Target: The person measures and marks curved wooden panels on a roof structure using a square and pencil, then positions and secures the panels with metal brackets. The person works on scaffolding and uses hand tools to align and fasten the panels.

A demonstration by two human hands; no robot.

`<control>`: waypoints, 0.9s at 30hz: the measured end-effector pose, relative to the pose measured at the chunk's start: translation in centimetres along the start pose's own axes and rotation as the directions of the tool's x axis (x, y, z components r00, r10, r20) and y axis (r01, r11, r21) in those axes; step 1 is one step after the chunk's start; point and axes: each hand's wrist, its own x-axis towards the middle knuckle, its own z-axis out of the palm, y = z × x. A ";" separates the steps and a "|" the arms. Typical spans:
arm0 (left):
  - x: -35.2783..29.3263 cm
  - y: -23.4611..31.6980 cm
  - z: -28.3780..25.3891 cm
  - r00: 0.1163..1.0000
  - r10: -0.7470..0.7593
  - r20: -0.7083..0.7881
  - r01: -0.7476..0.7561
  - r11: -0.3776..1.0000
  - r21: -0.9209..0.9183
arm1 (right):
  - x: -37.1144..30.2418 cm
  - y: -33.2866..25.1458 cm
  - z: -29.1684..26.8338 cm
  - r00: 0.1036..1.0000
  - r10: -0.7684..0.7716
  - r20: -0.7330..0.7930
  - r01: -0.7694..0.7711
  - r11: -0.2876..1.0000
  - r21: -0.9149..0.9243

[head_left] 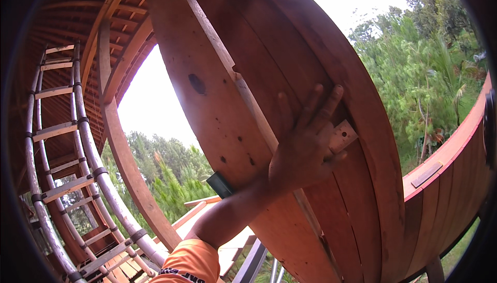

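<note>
My left hand reaches in from an orange sleeve and lies spread over a curved wall of reddish-brown wooden boards. Its fingers are stretched out and slightly blurred. Between thumb and index finger juts the end of a small pale wooden block with a hole; whether the hand grips or only covers it is hidden. A wide, lighter plank with dark knots runs beside the boards, with a gap along its edge. My right hand is not recognisable; a skin-toned shape at the top edge is too cut off to identify.
A dark green rectangular object sits at the plank's edge near my forearm. To the left stands a tall pole ladder beneath a curved timber roof. A curved wooden parapet bends away right, a short wood piece on top.
</note>
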 end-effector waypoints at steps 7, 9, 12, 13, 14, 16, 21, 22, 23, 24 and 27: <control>-0.7 -0.1 -0.1 0.999 -0.015 0.032 0.014 1.000 0.022 | -2.1 -1.8 -2.3 0.902 0.279 0.330 -0.409 0.306 0.860; -0.7 -0.1 0.0 1.000 -0.016 0.026 0.015 1.000 0.023 | -2.6 -2.4 -3.0 0.876 0.285 0.390 -0.419 0.047 0.907; -0.6 -0.1 0.0 0.999 -0.014 0.029 0.014 1.000 0.003 | -3.0 -3.6 -4.7 0.845 0.311 0.435 -0.415 -0.131 0.900; -0.5 -0.1 0.0 0.999 -0.013 0.030 0.013 1.000 0.006 | -3.1 -4.2 -5.4 0.834 0.326 0.446 -0.428 -0.128 0.894; -0.6 -0.1 0.0 0.999 -0.013 0.032 0.012 1.000 0.011 | -3.1 -4.6 -5.9 0.822 0.340 0.458 -0.443 -0.125 0.888; -0.5 -0.1 0.0 0.999 -0.012 0.033 0.011 1.000 0.016 | -3.4 -5.5 -6.9 0.807 0.368 0.461 -0.437 -0.152 0.886; -0.7 -0.1 0.0 0.999 -0.017 0.037 0.016 1.000 0.024 | -4.3 -6.8 -8.4 0.782 0.404 0.474 -0.444 -0.170 0.879; -0.7 -0.1 0.0 0.999 -0.015 0.036 0.014 1.000 0.026 | -4.4 -6.7 -8.5 0.817 0.353 0.455 -0.429 -0.156 0.890; -0.6 -0.2 0.0 0.999 -0.010 0.031 0.009 1.000 0.026 | -4.1 -6.0 -7.9 0.849 0.301 0.433 -0.408 -0.144 0.901; -0.4 -0.2 0.0 1.000 -0.004 0.025 0.004 1.000 0.026 | -3.8 -5.3 -7.3 0.878 0.248 0.408 -0.386 -0.136 0.912; -0.5 -0.1 0.0 1.000 -0.009 0.024 0.009 1.000 0.022 | -3.3 -4.0 -6.8 0.889 0.263 0.374 -0.359 -0.104 0.927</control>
